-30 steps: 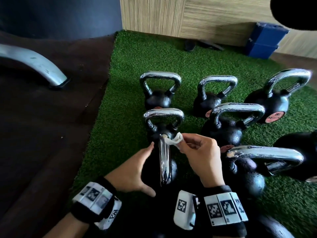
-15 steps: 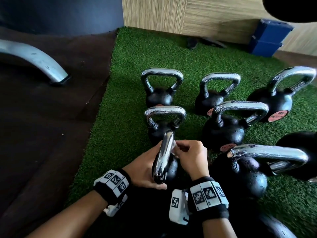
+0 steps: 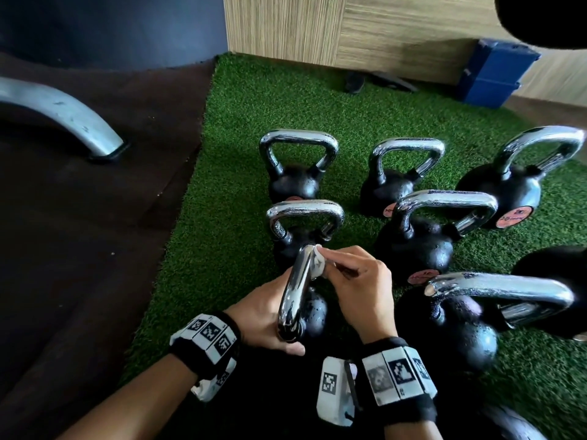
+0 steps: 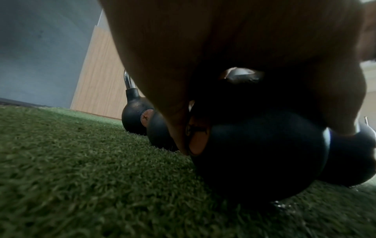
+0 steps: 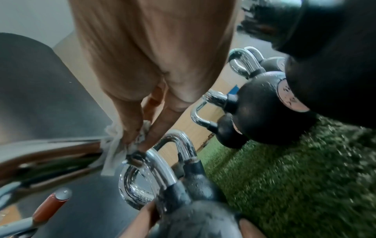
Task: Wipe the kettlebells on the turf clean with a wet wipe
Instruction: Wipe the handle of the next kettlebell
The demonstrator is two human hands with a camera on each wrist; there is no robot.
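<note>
steadying on the left side, the left hand (image 3: 270, 315) has slid in over the last second and now cups the ball of the nearest kettlebell (image 3: 313, 312), standing on the turf (image 3: 222, 217) at the front of the group, fingers curled round it. its chrome handle (image 3: 295, 290) has tipped toward the camera. moving right, the right hand (image 3: 359, 290) pinches the wet wipe (image 3: 317, 262) against the handle's top, lower than a second ago, so the rub is running down the chrome. further right, the other kettlebells (image 3: 416, 246) wait.
</note>
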